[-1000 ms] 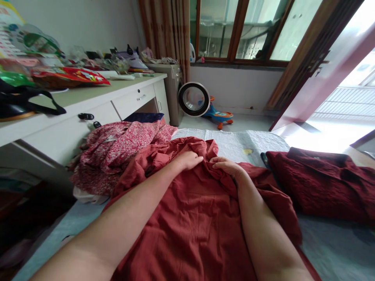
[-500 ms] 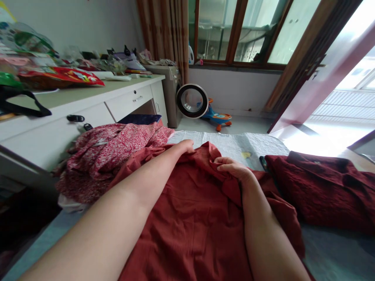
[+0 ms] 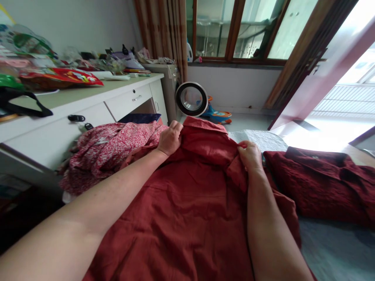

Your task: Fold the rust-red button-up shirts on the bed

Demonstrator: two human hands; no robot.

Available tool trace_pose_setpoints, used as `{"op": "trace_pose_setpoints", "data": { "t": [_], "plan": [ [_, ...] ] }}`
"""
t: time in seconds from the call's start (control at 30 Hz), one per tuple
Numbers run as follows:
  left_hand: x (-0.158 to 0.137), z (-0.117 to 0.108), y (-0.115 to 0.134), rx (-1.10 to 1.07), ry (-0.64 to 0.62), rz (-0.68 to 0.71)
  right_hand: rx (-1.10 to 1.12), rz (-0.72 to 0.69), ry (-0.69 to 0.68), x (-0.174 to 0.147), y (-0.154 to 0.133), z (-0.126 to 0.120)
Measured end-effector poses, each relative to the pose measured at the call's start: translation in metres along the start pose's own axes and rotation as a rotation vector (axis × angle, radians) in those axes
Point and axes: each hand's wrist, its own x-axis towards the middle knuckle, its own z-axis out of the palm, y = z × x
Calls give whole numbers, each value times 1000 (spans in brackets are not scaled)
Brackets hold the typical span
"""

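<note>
Right now, through the head camera, I have the rust-red garment (image 3: 175,210) spread across the middle of the view, running from the near edge up to a raised, collar-like band (image 3: 205,124) at its far end. My left hand (image 3: 170,139) is at that far end, just left of the band, with its fingers curled tight around a gathered bit of the cloth. My right hand (image 3: 249,155) grips the far right edge, thumb and fingers pinched narrow on the fabric, and a loose fold hangs beside the wrist. Both forearms reach forward over the garment, which lies on a pale bed sheet (image 3: 328,248). To the left I see a heap of pink-and-white patterned cloth (image 3: 108,148), touching the garment's side; to the right sits a folded dark red piece of clothing (image 3: 322,187). Beyond the heap runs a desk (image 3: 123,86) crowded with items, a red packet (image 3: 63,78) among them. Farther off, a washing machine (image 3: 167,91) has its round door (image 3: 191,98) swung out, and just behind that is a blue-and-orange toy (image 3: 218,115) on the floor.
</note>
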Motion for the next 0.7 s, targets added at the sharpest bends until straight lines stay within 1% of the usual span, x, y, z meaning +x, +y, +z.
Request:
{"op": "trace_pose_setpoints", "data": {
  "t": [0.1,0.17,0.23,0.3,0.4,0.43,0.5,0.6,0.63,0.7],
  "plan": [
    [-19,-2,-1,7,-155,170,-41,-10,-57,-2,-7,-8],
    [-32,0,0,-42,-265,217,-49,-13,-76,-2,-12,-13],
    [-41,3,0,-146,-350,170,-53,-19,-72,-3,-17,-17],
    [-46,4,-1,-291,-435,72,-58,-25,-70,-3,-21,-22],
    [-42,2,-9,-535,-526,-76,-31,-22,-95,-5,-27,-32],
    [-38,0,-12,-604,-525,-123,-7,-22,-102,-6,-29,-36],
    [-25,-4,-19,-670,-455,-209,56,-27,-107,-8,-32,-42],
    [2,-11,-29,-593,-297,-283,141,11,-124,-1,-37,-46],
    [13,-12,-30,-561,-270,-301,165,43,-140,5,-38,-45],
    [37,-15,-31,-544,-282,-348,194,94,-167,24,-42,-41]
  ]
}}
